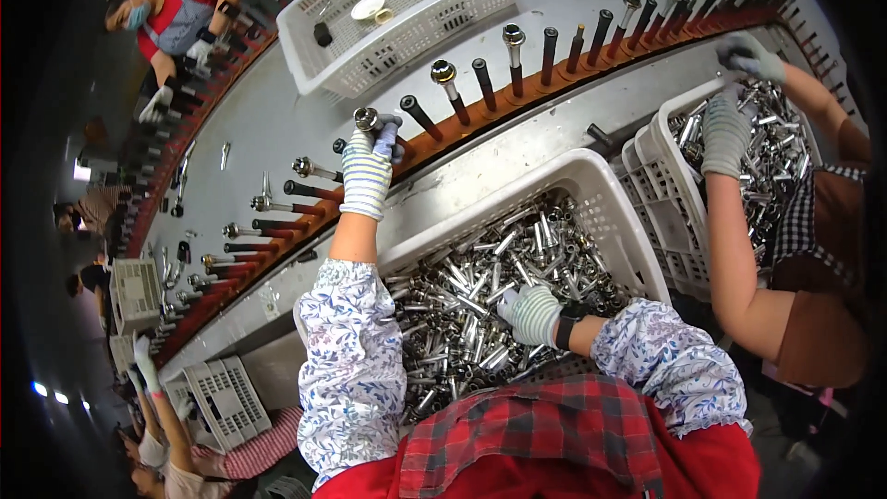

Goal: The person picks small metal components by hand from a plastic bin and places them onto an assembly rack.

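Observation:
My left hand (371,171), in a striped glove with grey fingertips, is closed round a shiny metal tube part with a wide round head (367,118). It is at the row of upright dark pegs on the orange-brown rail (499,111). My right hand (536,316), gloved and with a black wristband, reaches into a white plastic basket (647,259) heaped with small chrome tube parts (462,300). Its fingers curl down among the parts; what they hold, if anything, is hidden. Similar round-headed parts (444,74) stand on several pegs beyond my left hand.
An open white crate (319,74) with a few small items stands across the rail. At right, a co-worker's gloved hands (727,134) work over another basket (670,115) of metal parts. Loose parts (226,155) lie on the grey table. Other people stand along the curving rail at left.

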`<state>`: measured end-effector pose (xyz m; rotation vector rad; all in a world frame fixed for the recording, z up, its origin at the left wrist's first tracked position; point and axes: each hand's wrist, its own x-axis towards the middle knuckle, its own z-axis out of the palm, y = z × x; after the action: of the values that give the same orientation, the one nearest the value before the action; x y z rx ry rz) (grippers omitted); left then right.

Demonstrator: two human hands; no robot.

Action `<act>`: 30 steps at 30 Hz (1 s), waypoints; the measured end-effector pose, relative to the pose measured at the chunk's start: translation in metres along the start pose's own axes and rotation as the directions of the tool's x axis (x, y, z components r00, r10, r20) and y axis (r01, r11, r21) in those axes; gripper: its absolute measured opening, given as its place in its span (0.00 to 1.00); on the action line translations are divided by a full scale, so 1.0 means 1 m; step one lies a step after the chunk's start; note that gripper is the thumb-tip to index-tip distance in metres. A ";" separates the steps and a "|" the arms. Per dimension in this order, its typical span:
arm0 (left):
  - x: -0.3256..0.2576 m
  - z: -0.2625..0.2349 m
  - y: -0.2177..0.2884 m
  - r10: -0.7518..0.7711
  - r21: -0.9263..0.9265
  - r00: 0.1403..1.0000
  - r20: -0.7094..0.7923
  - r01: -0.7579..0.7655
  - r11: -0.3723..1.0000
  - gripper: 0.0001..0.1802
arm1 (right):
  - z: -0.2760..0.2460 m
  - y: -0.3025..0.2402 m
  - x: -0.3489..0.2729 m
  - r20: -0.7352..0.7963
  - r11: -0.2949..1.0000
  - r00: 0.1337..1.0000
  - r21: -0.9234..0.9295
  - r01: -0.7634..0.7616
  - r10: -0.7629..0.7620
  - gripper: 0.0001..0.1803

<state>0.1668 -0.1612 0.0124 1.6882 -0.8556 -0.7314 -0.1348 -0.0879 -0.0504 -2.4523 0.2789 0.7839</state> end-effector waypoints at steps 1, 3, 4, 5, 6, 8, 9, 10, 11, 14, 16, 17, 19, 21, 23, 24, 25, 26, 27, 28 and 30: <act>-0.006 -0.008 -0.005 -0.013 -0.006 1.000 -0.019 0.013 1.000 0.09 | -0.010 -0.001 0.002 0.060 0.998 0.997 0.012 -0.056 0.055 0.20; -0.025 -0.024 -0.014 0.013 -0.090 0.997 -0.078 -0.020 0.996 0.15 | -0.029 0.001 -0.004 -0.024 0.982 0.996 0.167 -0.086 0.091 0.23; -0.044 -0.041 -0.029 0.099 -0.106 0.978 -0.182 -0.119 0.987 0.21 | -0.052 -0.003 -0.010 0.014 0.963 0.997 0.258 -0.081 0.080 0.25; -0.065 -0.021 -0.012 0.179 0.053 0.961 -0.212 -0.172 0.984 0.23 | -0.064 0.010 -0.011 0.064 0.917 0.990 0.373 -0.144 0.130 0.27; -0.086 -0.012 -0.004 0.197 -0.031 0.955 -0.220 -0.209 0.978 0.22 | -0.052 0.026 -0.012 -0.180 0.851 0.979 0.524 0.014 0.094 0.27; -0.135 -0.009 0.016 0.173 -0.090 0.972 -0.157 -0.188 0.978 0.21 | -0.068 0.038 -0.021 -0.278 0.563 0.955 0.808 0.172 0.108 0.27; -0.167 -0.013 0.028 0.129 -0.060 0.986 -0.102 -0.135 0.989 0.19 | -0.097 0.028 -0.032 -0.130 0.340 0.990 0.935 0.101 0.062 0.26; -0.187 -0.006 0.029 0.202 0.028 0.979 -0.032 -0.201 0.979 0.20 | -0.091 0.026 -0.029 -0.301 0.044 0.953 0.953 0.299 0.025 0.20; -0.198 0.001 0.029 0.268 0.111 0.962 0.047 -0.271 0.956 0.22 | -0.096 0.027 -0.034 -0.279 0.083 0.960 0.958 0.275 0.036 0.16; -0.201 0.015 0.048 0.460 0.496 0.788 0.410 -0.616 0.613 0.24 | -0.103 0.023 -0.045 -0.110 -0.032 0.993 0.994 0.109 -0.048 0.17; -0.207 0.032 0.044 0.227 0.220 0.905 0.359 -0.319 0.922 0.26 | -0.106 0.011 -0.055 -0.139 0.109 0.989 0.984 0.143 -0.043 0.18; -0.208 0.038 0.046 -0.043 0.058 0.909 0.415 0.021 0.998 0.28 | -0.075 0.014 -0.032 -0.458 0.010 0.884 0.888 0.461 -0.090 0.19; -0.200 0.039 0.047 0.046 0.386 0.893 0.447 -0.239 0.891 0.25 | -0.113 0.005 -0.062 -0.061 0.167 0.992 0.983 0.078 -0.106 0.17; -0.193 0.041 0.045 0.307 0.407 0.735 0.604 -0.616 0.675 0.24 | -0.105 0.019 -0.057 0.027 0.122 0.980 0.993 -0.003 -0.196 0.15; -0.186 0.045 0.050 0.398 0.404 0.714 0.576 -0.672 0.621 0.22 | -0.101 0.025 -0.056 0.055 0.091 0.976 0.995 -0.036 -0.212 0.18; -0.179 0.045 0.066 0.411 0.452 0.656 0.633 -0.744 0.491 0.21 | -0.098 0.029 -0.054 0.048 0.077 0.977 0.996 -0.033 -0.210 0.18; -0.171 0.044 0.075 0.413 0.487 0.599 0.686 -0.800 0.351 0.20 | -0.094 0.033 -0.050 0.019 0.012 0.973 1.000 -0.017 -0.228 0.19; -0.158 0.042 0.065 0.427 0.411 0.532 0.731 -0.843 0.346 0.19 | -0.090 0.036 -0.047 -0.009 -0.053 0.970 0.999 -0.004 -0.243 0.19; -0.146 0.036 0.063 0.463 0.353 0.517 0.720 -0.847 0.397 0.17 | -0.097 0.034 -0.051 -0.068 -0.137 0.969 0.990 0.035 -0.240 0.18; -0.133 0.031 0.061 0.510 0.353 0.590 0.626 -0.798 0.489 0.16 | -0.104 0.033 -0.054 -0.123 -0.207 0.963 0.976 0.073 -0.238 0.17; -0.100 0.023 0.046 0.577 0.458 0.740 0.346 -0.670 0.585 0.16 | -0.109 0.039 -0.052 -0.194 -0.298 0.955 0.947 0.122 -0.224 0.17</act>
<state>0.0843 -0.0990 0.0568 1.6355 -1.8117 -0.1003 -0.1386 -0.1789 0.0375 -0.6741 0.3077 0.1631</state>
